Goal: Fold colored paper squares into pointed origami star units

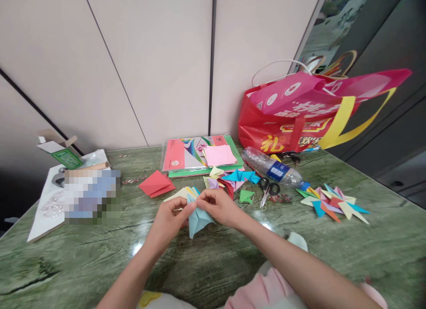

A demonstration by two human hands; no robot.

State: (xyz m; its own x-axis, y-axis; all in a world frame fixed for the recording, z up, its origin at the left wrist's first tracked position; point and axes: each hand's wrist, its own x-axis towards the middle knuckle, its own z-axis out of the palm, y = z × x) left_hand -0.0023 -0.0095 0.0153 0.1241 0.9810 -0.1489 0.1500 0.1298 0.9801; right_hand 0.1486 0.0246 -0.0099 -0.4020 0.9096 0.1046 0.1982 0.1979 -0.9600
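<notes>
A light blue piece of folded paper [199, 222] is held up between both hands over the table's near middle. My left hand [173, 213] pinches its left upper edge with thumb and forefinger. From the other side, the fingers of my right hand [217, 207] are closed on its upper edge. Just behind the hands lie loose pale yellow sheets [179, 195], partly covered by my fingers. A red folded paper [157, 184] rests to the left of them. Several coloured folded pieces, with blue ones [238, 176] among them, lie beyond my right hand.
Black-handled scissors [266, 190], a green folded piece [246, 196] and a plastic bottle [276, 167] lie right of centre. Farther right is a multicoloured paper star [334, 202]. Packs of paper [179, 156] and a red bag [282, 118] stand at the back; a small box [65, 156] is left.
</notes>
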